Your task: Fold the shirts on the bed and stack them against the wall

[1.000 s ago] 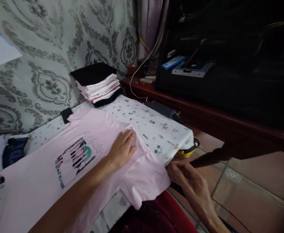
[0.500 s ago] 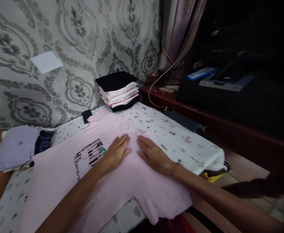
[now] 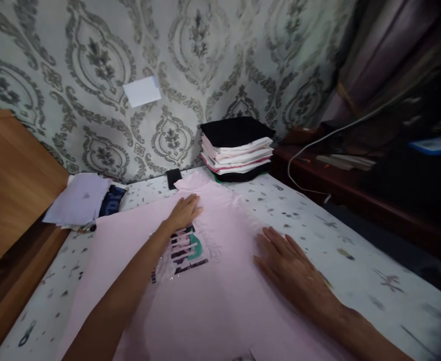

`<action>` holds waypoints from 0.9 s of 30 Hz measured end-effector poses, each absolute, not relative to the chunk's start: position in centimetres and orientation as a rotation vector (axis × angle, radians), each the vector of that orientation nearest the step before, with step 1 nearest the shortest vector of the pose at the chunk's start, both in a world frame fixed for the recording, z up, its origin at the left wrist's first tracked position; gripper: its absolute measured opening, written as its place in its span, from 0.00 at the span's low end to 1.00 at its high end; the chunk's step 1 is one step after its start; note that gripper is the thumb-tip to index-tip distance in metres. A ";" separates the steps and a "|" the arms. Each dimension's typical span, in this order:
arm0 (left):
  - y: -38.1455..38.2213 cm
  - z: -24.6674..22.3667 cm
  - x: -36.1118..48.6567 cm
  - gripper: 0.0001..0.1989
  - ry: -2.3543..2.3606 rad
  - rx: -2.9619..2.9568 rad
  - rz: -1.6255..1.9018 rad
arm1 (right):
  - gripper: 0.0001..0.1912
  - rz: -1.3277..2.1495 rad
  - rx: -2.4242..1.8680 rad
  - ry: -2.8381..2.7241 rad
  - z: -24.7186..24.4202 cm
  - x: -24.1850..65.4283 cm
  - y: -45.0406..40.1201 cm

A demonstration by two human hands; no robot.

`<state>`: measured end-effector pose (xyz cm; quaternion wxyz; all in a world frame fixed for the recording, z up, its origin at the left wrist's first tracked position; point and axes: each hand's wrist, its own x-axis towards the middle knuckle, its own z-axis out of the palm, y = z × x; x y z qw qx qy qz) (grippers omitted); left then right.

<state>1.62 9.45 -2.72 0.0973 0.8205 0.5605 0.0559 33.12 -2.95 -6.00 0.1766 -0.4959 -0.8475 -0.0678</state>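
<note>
A pink T-shirt point(image 3: 220, 311) lies spread across the patterned sheet, its collar end toward the wall. On its chest is a printed picture point(image 3: 188, 250) in black, green and pink, with lettering partly behind my forearm. My left hand point(image 3: 184, 213) rests flat on the shirt just above the print, fingers stretched out toward the far end. Near the shirt's right edge, my right hand point(image 3: 291, 268) lies palm down with its fingers extended. Neither hand grips the cloth.
A tall stack of folded clothes point(image 3: 237, 150), black on top, stands against the wall. A small black object point(image 3: 174, 178) lies left of it. Folded lavender clothes point(image 3: 79, 200) sit by a wooden board point(image 3: 17, 180). A white cable point(image 3: 291, 170) hangs over the dark red furniture at right.
The view has turned left. My hands have moved apart: the left one lies above the print, nearer the collar, and the right one lies at the shirt's right edge.
</note>
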 end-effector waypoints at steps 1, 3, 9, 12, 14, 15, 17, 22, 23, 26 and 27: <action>8.9 -2.8 1.0 0.30 1.653 2.435 0.173 | 0.28 -0.165 -1.353 -2.428 -5.5 32.1 -2.3; 7.3 -3.2 -0.3 0.30 1.638 2.458 0.190 | 0.28 -0.040 -1.217 -2.518 -4.6 29.2 -0.8; 4.1 -4.0 -6.3 0.29 1.795 2.425 0.222 | 0.25 0.290 -0.973 -2.737 -4.0 17.8 5.7; 5.2 -4.0 -9.2 0.27 1.926 2.350 0.223 | 0.24 0.239 -1.024 -2.740 -4.4 13.4 9.7; 6.4 -4.1 -10.7 0.26 1.979 2.327 0.233 | 0.23 0.169 -1.065 -2.715 -4.7 11.3 12.2; 6.9 -4.1 -11.2 0.26 1.988 2.328 0.239 | 0.23 0.139 -1.081 -2.698 -4.9 10.6 13.3; 7.6 -4.2 -11.8 0.25 1.980 2.342 0.244 | 0.23 0.102 -1.115 -2.663 -5.1 9.4 14.9; 7.4 -4.4 -11.7 0.25 1.970 2.329 0.238 | 0.23 0.062 -1.158 -2.621 -5.6 8.2 16.5; 7.0 -4.5 -11.7 0.26 1.974 2.331 0.247 | 0.22 0.060 -1.157 -2.619 -5.7 8.1 16.5; 5.3 -4.9 -12.8 0.26 1.954 2.373 0.281 | 0.22 0.037 -1.133 -2.608 -6.2 8.2 16.7; 4.7 -5.1 -13.6 0.26 1.953 2.380 0.289 | 0.22 0.023 -1.120 -2.601 -6.4 8.2 16.8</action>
